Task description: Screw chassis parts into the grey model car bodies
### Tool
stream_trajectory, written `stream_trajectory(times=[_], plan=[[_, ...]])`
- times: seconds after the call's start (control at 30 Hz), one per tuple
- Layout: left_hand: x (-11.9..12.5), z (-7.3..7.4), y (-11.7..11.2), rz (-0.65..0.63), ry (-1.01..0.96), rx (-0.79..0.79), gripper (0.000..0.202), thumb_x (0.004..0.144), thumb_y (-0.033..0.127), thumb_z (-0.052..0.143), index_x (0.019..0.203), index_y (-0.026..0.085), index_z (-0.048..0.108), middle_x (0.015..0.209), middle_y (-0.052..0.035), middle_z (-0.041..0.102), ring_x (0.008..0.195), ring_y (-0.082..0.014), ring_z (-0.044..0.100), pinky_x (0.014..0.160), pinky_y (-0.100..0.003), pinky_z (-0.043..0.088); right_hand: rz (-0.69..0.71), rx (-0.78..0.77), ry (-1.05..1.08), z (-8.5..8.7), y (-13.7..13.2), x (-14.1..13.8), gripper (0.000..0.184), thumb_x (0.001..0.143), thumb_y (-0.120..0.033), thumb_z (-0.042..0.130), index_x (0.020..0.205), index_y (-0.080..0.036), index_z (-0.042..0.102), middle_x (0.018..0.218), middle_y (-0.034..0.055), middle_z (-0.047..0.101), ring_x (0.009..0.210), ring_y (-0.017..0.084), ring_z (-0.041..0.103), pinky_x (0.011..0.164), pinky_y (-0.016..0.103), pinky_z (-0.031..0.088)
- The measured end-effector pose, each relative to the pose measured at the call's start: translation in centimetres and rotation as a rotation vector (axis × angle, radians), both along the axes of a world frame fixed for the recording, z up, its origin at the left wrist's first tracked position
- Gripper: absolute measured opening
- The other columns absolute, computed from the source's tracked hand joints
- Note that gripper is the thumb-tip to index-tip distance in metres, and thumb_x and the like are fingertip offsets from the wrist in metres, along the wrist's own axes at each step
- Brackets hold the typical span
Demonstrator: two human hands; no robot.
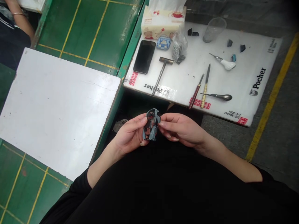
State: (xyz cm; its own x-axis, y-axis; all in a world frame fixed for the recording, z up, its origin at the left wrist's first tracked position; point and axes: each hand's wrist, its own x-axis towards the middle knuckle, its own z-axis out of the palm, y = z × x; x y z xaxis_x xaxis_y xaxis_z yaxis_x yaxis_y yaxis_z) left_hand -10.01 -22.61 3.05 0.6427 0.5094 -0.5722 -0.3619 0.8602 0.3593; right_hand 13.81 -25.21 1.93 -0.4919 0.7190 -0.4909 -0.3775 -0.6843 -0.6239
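Just in front of my body I hold a small grey-blue model car body (153, 126) with window openings and dark parts in it. My left hand (132, 132) grips it from the left, thumb on its near side and fingers partly behind it. From the right, the thumb and forefinger of my right hand (181, 127) pinch its edge beside a small dark piece (158, 119). Whether that piece is joined to the body I cannot tell. The other right fingers curl below.
On the white mat (243, 71) lie a red-handled tool (195, 93), a file (206, 84), a metal-handled pick (219, 96), a white-handled tool (224, 62), a T-shaped tool (161, 73), a phone (144, 57) and a plastic cup (213, 29). A white board (58, 109) covers green worktop at left. Another person's arm (22, 21) shows top left.
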Motion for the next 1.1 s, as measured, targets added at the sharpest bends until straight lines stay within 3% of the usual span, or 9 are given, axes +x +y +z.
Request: stream_trajectory(times=[0.17,0.33,0.57,0.73,0.93,1.1], plan=[[0.3,0.0,-0.1,-0.025,0.0,0.06,0.037,0.101,0.034,0.091,0.128,0.013,0.077,0.087,-0.0067,0.079,0.057,-0.0147,0.072,0.048,-0.021,0.062,0.024,-0.058,0.086,-0.1,0.0,-0.4,0.036,0.082,-0.038,0.105,0.084,-0.014,0.078,0.076,0.0024,0.069,0.056,0.008,0.055,0.043,0.016,0.035],[0.6,0.6,-0.4,-0.034,0.039,0.123,0.044,0.101,0.037,0.093,0.133,0.014,0.075,0.089,-0.0061,0.08,0.061,-0.0167,0.076,0.05,-0.023,0.066,0.028,-0.14,0.161,-0.5,-0.3,-0.5,0.037,0.079,-0.039,0.107,0.091,-0.013,0.083,0.076,0.003,0.07,0.054,0.008,0.055,0.041,0.015,0.033],[1.1,1.5,-0.8,-0.009,0.091,0.201,0.041,0.101,0.036,0.093,0.13,0.014,0.075,0.096,-0.007,0.082,0.062,-0.0163,0.078,0.047,-0.023,0.065,0.004,-0.119,0.171,-0.5,-0.6,-0.5,0.036,0.079,-0.037,0.106,0.082,-0.012,0.08,0.074,0.0042,0.073,0.05,0.009,0.059,0.042,0.017,0.039],[1.4,1.7,-1.1,-0.009,0.164,0.211,0.043,0.098,0.036,0.096,0.129,0.015,0.076,0.098,-0.0049,0.079,0.065,-0.0163,0.078,0.049,-0.023,0.066,-0.029,-0.108,0.123,-0.7,-0.8,-0.3,0.036,0.077,-0.037,0.108,0.081,-0.012,0.081,0.073,0.0048,0.075,0.05,0.009,0.06,0.046,0.018,0.046],[1.7,1.6,-1.2,-0.001,0.16,0.192,0.04,0.098,0.034,0.096,0.128,0.015,0.077,0.098,-0.0061,0.08,0.072,-0.0174,0.08,0.053,-0.023,0.068,-0.083,-0.123,0.113,-0.7,-1.3,-0.6,0.036,0.079,-0.036,0.107,0.079,-0.012,0.081,0.071,0.0039,0.074,0.05,0.008,0.059,0.044,0.017,0.046],[1.5,0.9,-0.9,0.007,0.059,0.129,0.042,0.1,0.039,0.094,0.13,0.014,0.077,0.088,-0.0052,0.078,0.06,-0.014,0.073,0.048,-0.02,0.063,-0.051,-0.096,0.208,-0.8,-1.4,-0.3,0.03,0.089,-0.036,0.1,0.087,-0.013,0.082,0.076,0.0029,0.074,0.054,0.011,0.065,0.047,0.019,0.056]])
